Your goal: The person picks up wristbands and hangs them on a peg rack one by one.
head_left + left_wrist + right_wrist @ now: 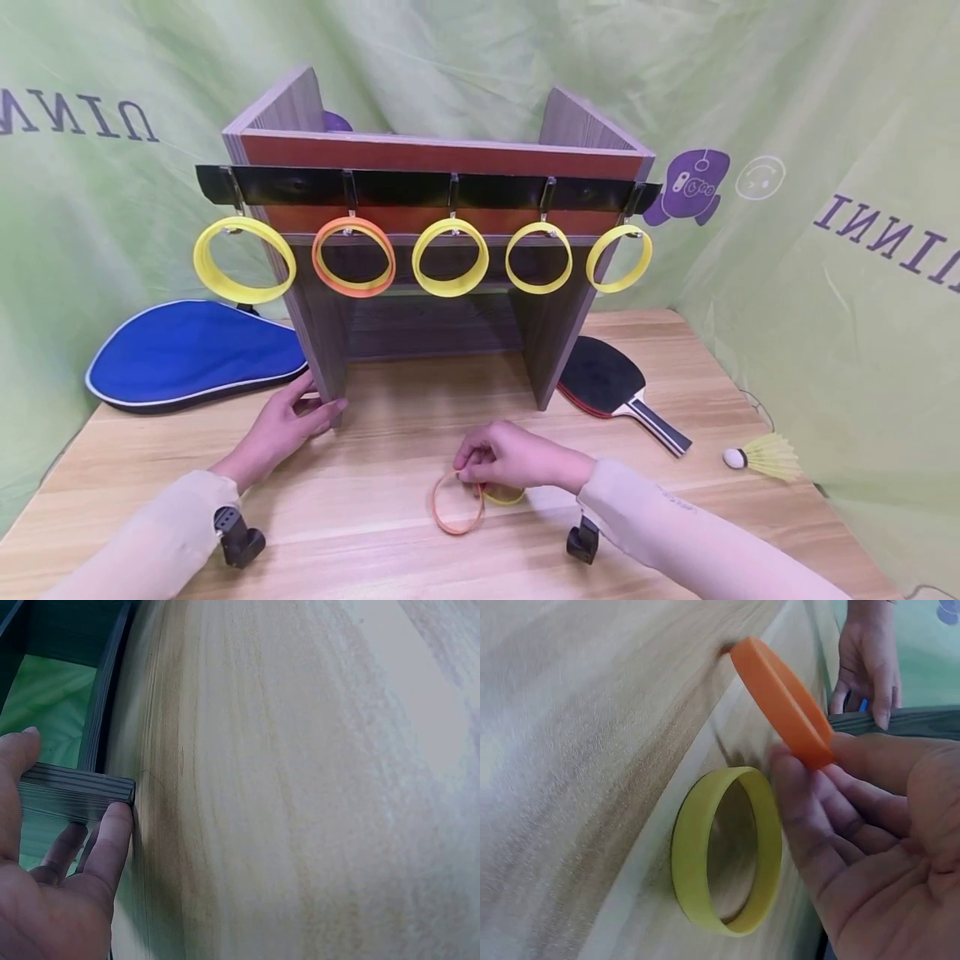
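In the head view my right hand (pixel 502 457) pinches an orange silicone wristband (pixel 437 510) between thumb and fingertips, low over the table. Beneath it lies a yellow wristband (pixel 694 851), flat on the wood and partly hidden by the hand in the head view. My left hand (pixel 288 421) holds the lower front edge of the wooden stand's left side panel (pixel 318 342), thumb on one face and fingers on the other. Along the stand's front runs a black strip (pixel 405 190) with several hooks. Yellow wristbands (pixel 450 287) and one orange-and-yellow pair (pixel 354 287) hang there.
A blue paddle case (pixel 195 350) lies left of the stand. On the right are a black table tennis paddle (pixel 603 375) and a yellow shuttlecock (pixel 768 457). Green cloth (pixel 810 108) hangs behind the wooden table (pixel 360 533) and at its sides.
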Action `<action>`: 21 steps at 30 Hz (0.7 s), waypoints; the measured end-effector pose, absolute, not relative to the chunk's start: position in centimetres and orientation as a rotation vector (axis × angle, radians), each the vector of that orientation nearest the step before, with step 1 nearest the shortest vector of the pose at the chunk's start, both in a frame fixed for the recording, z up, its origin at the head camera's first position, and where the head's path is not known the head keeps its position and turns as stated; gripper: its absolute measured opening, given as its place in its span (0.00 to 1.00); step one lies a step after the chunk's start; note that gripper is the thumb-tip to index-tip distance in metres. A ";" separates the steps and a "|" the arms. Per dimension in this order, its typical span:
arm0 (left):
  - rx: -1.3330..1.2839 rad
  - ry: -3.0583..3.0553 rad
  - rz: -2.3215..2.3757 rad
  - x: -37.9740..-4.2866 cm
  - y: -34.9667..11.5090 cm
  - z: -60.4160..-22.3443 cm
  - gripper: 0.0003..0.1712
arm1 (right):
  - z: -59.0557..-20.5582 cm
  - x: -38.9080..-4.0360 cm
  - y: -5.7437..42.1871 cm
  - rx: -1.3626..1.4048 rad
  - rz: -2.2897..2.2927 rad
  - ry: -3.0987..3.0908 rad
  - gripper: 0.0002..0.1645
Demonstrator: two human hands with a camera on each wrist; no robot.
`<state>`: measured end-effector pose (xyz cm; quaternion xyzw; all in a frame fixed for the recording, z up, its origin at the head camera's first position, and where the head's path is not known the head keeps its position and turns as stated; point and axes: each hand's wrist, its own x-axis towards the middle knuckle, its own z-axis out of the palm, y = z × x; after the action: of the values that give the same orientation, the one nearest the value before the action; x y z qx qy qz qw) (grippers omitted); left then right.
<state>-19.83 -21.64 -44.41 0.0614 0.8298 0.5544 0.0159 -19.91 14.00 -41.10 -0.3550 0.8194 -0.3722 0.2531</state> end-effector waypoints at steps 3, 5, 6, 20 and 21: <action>0.198 2.582 1.735 -19.8 -21.5 -44.5 0.39 | -41.1 -19.7 14.6 -0.811 -1.088 2.095 0.06; 0.202 2.584 1.736 -19.8 -21.5 -44.5 0.39 | -40.9 -19.6 15.0 -0.753 -1.122 2.029 0.08; 0.202 2.586 1.734 -19.8 -21.5 -44.5 0.39 | -40.8 -19.6 15.2 -0.732 -1.139 2.005 0.09; 0.190 2.579 1.726 -19.8 -21.6 -44.5 0.39 | -36.5 -20.7 17.8 -0.652 -1.527 1.910 0.18; 0.189 2.581 1.726 -19.8 -21.6 -44.5 0.39 | -35.9 -20.7 17.9 -0.652 -1.552 1.920 0.17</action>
<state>-19.83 -21.58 -44.50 0.0608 0.8296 0.5549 0.0154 -20.71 17.91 -35.94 -0.2444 0.7196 -0.5818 0.2897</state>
